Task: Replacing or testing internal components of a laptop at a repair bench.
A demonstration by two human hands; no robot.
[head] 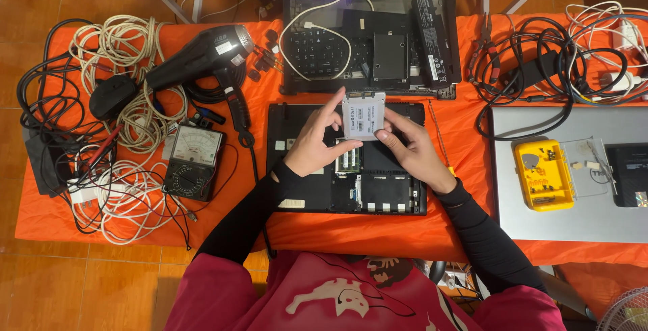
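Both hands hold a flat grey solid-state drive (pixel 363 116) with a white label, raised over an upturned black laptop (pixel 290 169) whose underside is uncovered. My left hand (pixel 314 140) grips the drive's left edge and lower corner. My right hand (pixel 413 147) pinches its right edge and lower side. Memory sticks and open bays (pixel 351 162) show in the laptop below the hands. Black sleeves cover both forearms.
A second dismantled laptop base (pixel 371 34) with a white cable lies behind. A black hair dryer (pixel 202 51), an analogue multimeter (pixel 192 162) and tangled cables (pixel 115 135) lie left. At right are a silver laptop lid (pixel 540 223), a yellow parts case (pixel 543 174), pliers and more cables.
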